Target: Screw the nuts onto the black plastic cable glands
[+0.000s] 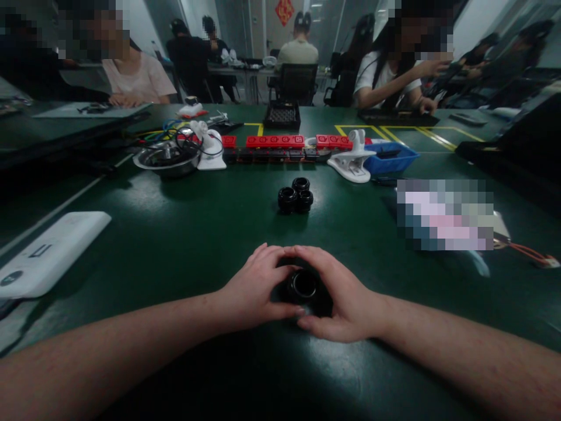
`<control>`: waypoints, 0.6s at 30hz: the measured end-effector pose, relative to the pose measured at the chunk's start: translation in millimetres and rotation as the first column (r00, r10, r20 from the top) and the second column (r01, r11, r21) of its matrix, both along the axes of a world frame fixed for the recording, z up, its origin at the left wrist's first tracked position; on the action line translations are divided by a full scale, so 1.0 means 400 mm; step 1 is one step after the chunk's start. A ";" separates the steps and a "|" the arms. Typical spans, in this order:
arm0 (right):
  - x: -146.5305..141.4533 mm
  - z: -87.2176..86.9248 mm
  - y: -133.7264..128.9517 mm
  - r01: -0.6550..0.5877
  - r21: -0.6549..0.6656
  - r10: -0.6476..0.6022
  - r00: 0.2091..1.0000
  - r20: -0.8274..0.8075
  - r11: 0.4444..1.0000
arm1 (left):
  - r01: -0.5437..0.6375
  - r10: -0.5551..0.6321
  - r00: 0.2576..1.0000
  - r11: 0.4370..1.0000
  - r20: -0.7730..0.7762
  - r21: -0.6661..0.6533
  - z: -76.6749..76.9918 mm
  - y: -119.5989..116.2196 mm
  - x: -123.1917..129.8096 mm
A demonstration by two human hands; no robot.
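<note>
A short black hollow cylinder (pixel 304 284) with a shiny rim stands on the green table between my hands, its open end up. My left hand (pixel 258 286) curls around its left side, index finger along the back and thumb across the front. Around the right side arches my right hand (pixel 346 292), fingers and thumb apart, with a dark gap between palm and cylinder. The fingertips of both hands meet or nearly meet behind it. Farther out, three similar black cylinders (pixel 287 199) stand bunched together.
A metal bowl (pixel 169 161) of dark parts, red blocks in a row (pixel 275 142), a white clip stand (pixel 354 161) and a blue tray (pixel 392 161) line the back. A white power-bank-like slab (pixel 56 251) lies left. Blurred items (pixel 445 216) lie right. People sit beyond.
</note>
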State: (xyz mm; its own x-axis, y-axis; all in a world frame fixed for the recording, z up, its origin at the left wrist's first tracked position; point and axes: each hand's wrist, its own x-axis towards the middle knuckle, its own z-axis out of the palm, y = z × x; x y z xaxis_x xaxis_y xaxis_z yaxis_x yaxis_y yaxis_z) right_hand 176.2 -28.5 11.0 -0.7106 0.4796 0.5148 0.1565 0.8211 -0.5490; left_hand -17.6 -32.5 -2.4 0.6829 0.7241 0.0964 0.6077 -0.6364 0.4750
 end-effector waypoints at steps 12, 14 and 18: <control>-0.006 0.010 -0.003 -0.058 0.041 0.058 0.998 -0.003 0.997 | -0.005 0.005 1.000 1.000 0.020 -0.006 0.005 -0.002 0.003; -0.006 0.010 -0.002 -0.014 0.040 0.015 1.000 -0.011 0.999 | 0.003 -0.003 1.000 1.000 0.011 -0.005 0.004 -0.003 0.002; -0.004 0.002 -0.001 0.064 0.046 -0.064 0.998 -0.011 0.997 | -0.019 0.019 1.000 1.000 0.005 0.001 0.010 -0.006 0.006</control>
State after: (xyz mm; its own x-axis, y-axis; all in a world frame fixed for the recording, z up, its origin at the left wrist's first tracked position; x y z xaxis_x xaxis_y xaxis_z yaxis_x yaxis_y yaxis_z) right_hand 174.7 -28.9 11.8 -0.6738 0.4994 0.5445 0.2044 0.8342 -0.5122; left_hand -15.4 -35.0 1.5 0.6688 0.7366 0.1008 0.6171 -0.6256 0.4773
